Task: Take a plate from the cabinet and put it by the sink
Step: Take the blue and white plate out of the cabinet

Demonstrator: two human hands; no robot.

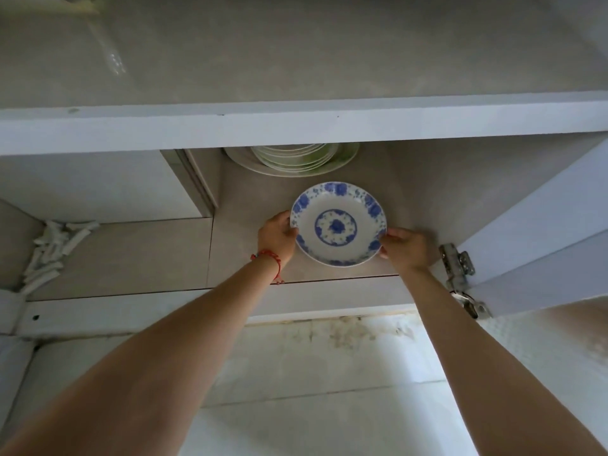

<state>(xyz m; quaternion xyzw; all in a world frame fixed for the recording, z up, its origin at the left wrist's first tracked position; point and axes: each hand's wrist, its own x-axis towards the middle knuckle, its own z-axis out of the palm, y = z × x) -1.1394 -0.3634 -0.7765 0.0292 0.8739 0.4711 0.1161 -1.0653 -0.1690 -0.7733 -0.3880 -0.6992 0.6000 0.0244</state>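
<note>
Gripping opposite rims, the left hand (276,236) and right hand (406,246) clasp the blue-patterned plate (339,223) between them at frame centre, inside the open cabinet (296,125). Behind it, toward the upper centre, sits a stack of plates (292,159).

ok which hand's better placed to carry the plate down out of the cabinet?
Probably left. Both hands grip the blue plate's rim, but the right hand sits close beside the door hinge; the left hand has open space around it.
</note>
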